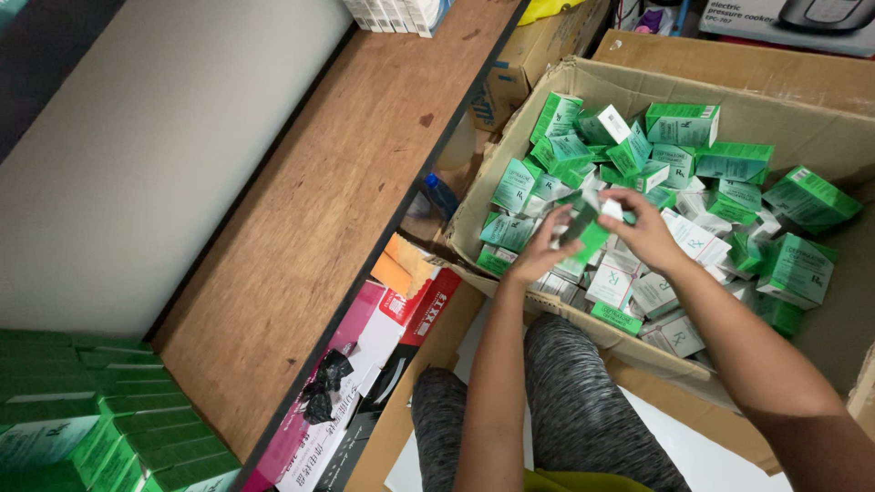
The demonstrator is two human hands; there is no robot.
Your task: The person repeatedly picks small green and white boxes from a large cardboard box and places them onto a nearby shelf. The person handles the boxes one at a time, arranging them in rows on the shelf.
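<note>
Green-and-white carton point(583, 232) sits pinched between both hands just above the big cardboard box point(547, 82): the left hand point(545, 248) grips its lower end, the right hand point(645, 230) its upper end. Below and beyond, loose green cartons point(720, 164) fill that box; stacked green cartons point(82, 419) rest on the wooden shelf point(337, 191) at the left.

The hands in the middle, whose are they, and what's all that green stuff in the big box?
The picture comes from a camera worn on a person's head, looking down, so you see that person's own arms and knees. The left hand and the right hand together hold one small green and white carton above a big cardboard box. That box is full of many more small green cartons, lying in a jumble. To the left runs a long wooden shelf. In its near corner, more green cartons sit in neat stacks.
</note>
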